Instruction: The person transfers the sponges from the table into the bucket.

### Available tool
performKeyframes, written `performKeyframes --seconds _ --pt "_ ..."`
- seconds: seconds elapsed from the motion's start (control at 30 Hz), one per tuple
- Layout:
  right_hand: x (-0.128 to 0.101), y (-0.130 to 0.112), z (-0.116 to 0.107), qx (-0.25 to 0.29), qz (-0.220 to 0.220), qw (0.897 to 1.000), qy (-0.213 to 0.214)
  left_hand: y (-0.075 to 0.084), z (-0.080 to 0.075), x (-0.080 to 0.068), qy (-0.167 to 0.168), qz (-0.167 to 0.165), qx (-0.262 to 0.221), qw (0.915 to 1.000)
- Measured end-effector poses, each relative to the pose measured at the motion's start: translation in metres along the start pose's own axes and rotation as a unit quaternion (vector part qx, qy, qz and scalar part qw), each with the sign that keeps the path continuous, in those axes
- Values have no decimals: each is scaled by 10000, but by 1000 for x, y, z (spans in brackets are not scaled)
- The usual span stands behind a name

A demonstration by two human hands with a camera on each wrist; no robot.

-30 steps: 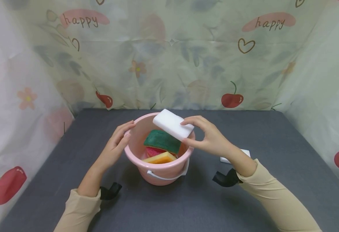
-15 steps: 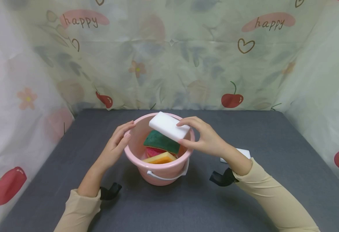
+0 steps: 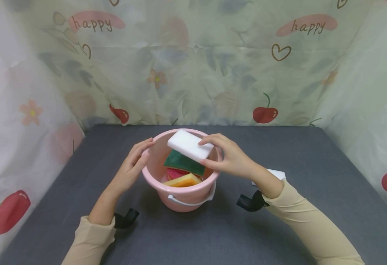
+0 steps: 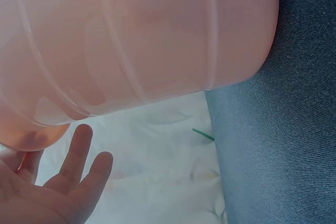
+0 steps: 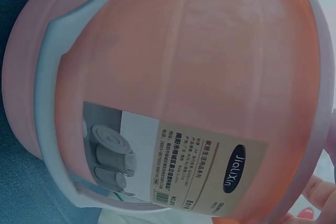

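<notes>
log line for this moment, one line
right hand: holds white sponge over pink bucket | left hand: rests on bucket rim | inside: green, red, yellow sponges

The right hand (image 3: 230, 159), pinching a white foam sponge (image 3: 190, 145), has carried it lower and further left over the last second, so that the block now hangs inside the mouth of the pink bucket (image 3: 183, 200), close above the green scouring pad (image 3: 184, 163); a second ago it rode higher, over the bucket's right rim. The sponge's far-left corner now reaches about the middle of the bucket's far rim. The right forearm has slid left with the hand, uncovering more of a second white sponge (image 3: 277, 173) lying on the grey table (image 3: 312, 154) behind the wrist.
</notes>
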State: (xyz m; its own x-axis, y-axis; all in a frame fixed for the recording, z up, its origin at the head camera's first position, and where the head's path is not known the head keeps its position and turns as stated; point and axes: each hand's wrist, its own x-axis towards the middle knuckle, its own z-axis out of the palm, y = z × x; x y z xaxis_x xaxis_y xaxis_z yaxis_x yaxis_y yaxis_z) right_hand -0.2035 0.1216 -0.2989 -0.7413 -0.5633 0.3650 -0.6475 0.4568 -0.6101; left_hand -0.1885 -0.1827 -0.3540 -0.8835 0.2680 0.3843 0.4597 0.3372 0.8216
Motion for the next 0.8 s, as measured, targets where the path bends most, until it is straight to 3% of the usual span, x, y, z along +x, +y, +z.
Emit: performKeyframes --seconds 0.8 --pt "7 2 4 -154 -170 9996 -176 1 0 0 -39 -28 -104 9999"
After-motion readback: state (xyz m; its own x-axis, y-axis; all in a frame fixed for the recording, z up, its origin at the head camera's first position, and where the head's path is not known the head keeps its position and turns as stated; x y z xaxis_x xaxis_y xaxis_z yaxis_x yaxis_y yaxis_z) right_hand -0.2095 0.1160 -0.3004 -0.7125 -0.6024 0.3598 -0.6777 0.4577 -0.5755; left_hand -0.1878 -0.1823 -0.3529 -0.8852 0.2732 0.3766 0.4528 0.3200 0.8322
